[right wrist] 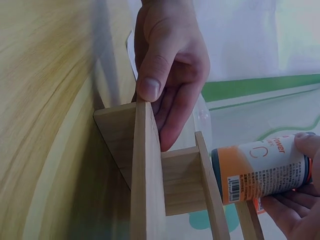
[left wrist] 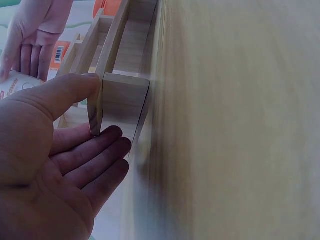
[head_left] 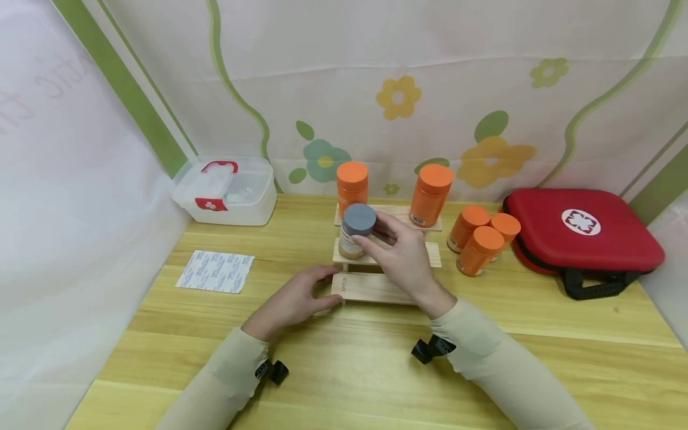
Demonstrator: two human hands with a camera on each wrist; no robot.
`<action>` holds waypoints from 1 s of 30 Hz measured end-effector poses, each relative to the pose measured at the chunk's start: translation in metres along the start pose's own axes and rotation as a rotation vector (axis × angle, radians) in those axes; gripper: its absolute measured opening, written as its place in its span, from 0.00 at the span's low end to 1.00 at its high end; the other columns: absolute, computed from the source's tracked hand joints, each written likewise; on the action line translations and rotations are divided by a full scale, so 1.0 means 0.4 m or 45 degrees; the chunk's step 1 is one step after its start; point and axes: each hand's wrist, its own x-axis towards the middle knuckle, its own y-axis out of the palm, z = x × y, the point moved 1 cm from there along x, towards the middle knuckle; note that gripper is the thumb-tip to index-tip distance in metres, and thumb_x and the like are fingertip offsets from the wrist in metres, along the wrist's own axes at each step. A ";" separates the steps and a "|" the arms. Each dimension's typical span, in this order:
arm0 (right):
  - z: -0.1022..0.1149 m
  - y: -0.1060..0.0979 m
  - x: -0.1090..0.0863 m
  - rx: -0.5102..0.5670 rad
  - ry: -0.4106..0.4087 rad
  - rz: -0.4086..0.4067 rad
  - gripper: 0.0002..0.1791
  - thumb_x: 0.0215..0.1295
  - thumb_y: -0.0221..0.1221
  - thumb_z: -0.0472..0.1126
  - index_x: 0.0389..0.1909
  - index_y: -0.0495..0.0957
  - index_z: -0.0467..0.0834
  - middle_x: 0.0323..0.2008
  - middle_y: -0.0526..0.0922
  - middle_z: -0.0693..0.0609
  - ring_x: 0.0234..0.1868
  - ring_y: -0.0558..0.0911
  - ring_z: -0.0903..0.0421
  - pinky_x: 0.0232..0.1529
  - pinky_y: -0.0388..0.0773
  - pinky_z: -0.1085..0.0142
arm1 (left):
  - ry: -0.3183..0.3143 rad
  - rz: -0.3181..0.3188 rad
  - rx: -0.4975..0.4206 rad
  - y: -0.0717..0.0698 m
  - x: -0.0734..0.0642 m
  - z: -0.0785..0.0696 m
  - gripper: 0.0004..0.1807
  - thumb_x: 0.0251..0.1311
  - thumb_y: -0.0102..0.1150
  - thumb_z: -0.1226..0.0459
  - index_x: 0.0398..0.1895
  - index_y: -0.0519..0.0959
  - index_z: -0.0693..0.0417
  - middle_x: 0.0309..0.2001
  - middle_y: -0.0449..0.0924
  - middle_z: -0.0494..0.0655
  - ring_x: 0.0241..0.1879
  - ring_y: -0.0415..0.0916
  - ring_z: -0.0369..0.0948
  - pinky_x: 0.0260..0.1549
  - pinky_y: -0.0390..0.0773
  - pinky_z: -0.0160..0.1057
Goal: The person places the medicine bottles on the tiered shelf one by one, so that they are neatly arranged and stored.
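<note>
Step in hand, biggest first: three-step wooden rack (head_left: pixel 376 288) mid-frame, lowest step towards the bottom. Right hand (head_left: pixel 403 254), centre of frame, pinches the grey-lidded bottle (head_left: pixel 357 223) between thumb and fingers. Left hand (head_left: pixel 298 297), lower and further left, holds the left end of the lowest step, thumb on one edge, fingers at the other. Bottle is upright at the left end of the middle step; can't tell if its base sits flat or is just above the board. To do it well, I'd say: firm left hold so the rack can't slide, bottle vertical, base wholly on the board, then part thumb and fingers evenly so it doesn't tip. Orange-lidded bottle (head_left: pixel 352 185) close behind on the top step looks easy to knock, so go gently.

Room and surface: pale cloth (head_left: pixel 333 54) with flowers and green bands across the upper frame. Yellowish wood-grain table (head_left: pixel 349 370) below. On it: red case (head_left: pixel 543 221), right; white box (head_left: pixel 242 214) with red latch, upper left; three bunched bottles (head_left: pixel 475 255), right of the rack; another bottle (head_left: pixel 430 200), top step, right end; printed sheet (head_left: pixel 216 272), flat, left of frame
</note>
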 end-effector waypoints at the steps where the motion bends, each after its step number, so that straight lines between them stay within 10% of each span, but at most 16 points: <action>1: 0.002 0.002 0.001 -0.010 -0.007 -0.002 0.31 0.65 0.76 0.37 0.68 0.80 0.35 0.61 0.88 0.38 0.61 0.89 0.42 0.62 0.87 0.60 | 0.001 -0.001 0.000 0.000 0.000 0.000 0.35 0.71 0.72 0.54 0.77 0.74 0.50 0.76 0.76 0.48 0.76 0.72 0.50 0.78 0.71 0.56; 30: 0.016 0.032 -0.005 -0.131 0.082 -0.017 0.31 0.66 0.76 0.41 0.67 0.81 0.34 0.62 0.87 0.35 0.62 0.89 0.43 0.59 0.88 0.60 | 0.000 0.002 0.012 -0.001 0.000 -0.003 0.34 0.71 0.72 0.54 0.77 0.74 0.50 0.75 0.77 0.49 0.76 0.73 0.50 0.78 0.71 0.56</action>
